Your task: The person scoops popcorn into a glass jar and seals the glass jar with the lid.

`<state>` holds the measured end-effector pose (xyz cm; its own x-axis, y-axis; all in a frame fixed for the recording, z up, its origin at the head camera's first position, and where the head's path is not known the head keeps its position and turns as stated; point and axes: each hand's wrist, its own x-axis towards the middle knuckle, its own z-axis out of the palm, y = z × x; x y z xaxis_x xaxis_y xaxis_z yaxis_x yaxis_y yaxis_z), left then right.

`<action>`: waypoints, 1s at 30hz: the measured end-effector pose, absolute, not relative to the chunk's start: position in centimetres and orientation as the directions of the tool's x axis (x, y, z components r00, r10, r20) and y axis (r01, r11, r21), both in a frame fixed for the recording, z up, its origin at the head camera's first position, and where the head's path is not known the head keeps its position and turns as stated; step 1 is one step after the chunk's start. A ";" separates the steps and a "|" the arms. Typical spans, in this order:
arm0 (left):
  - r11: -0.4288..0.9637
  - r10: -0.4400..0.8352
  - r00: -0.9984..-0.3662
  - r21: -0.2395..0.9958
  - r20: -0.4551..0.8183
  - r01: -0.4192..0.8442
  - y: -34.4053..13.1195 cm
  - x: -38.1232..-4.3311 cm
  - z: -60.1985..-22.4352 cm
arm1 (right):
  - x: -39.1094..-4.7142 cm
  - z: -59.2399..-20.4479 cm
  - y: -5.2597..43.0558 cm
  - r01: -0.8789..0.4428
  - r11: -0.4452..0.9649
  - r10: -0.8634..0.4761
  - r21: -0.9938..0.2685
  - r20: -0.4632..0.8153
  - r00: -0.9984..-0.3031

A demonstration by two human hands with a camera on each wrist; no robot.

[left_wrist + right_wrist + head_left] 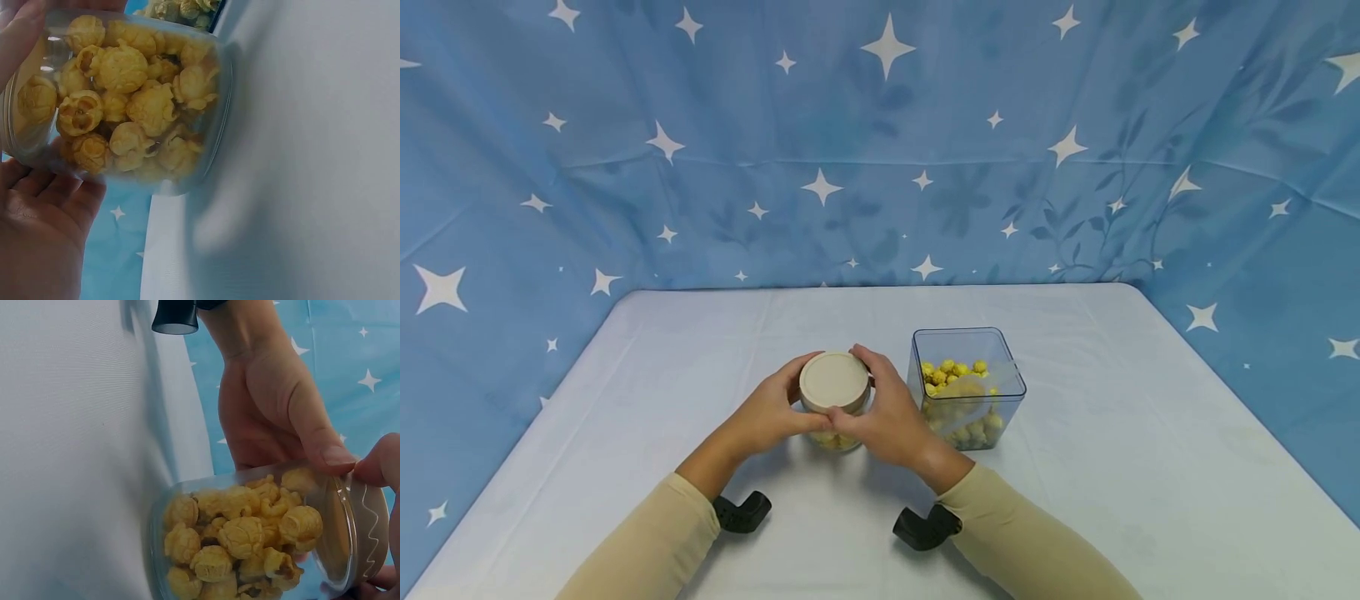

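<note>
A clear jar (137, 106) of caramel-coloured popcorn, capped with a beige lid (834, 380), is between my two hands. My left hand (769, 418) grips it from the left, fingers round the side near the top. From the right, my right hand (891, 419) curls round the lid, and the two thumbs meet at the front of the jar. The lid sits on the jar mouth, and in the right wrist view a wavy line runs along its side. The jar's base is close over the white cloth. Beside my right hand stands a clear square container (1009, 392) with yellow popcorn.
A white-covered table (1150, 467) lies under everything. Behind it hangs a blue curtain (715, 208) with white stars. Black camera mounts (745, 512) are worn on both wrists, below the beige sleeves.
</note>
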<state>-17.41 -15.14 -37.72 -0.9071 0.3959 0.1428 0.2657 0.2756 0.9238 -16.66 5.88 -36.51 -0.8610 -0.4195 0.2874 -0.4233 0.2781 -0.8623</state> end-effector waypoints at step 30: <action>0.336 0.344 -0.927 0.903 0.148 0.269 -14.7 -16.8 -37.9 | -16.7 -36.8 5.6 -0.387 0.255 -0.402 -0.886 0.267 -0.876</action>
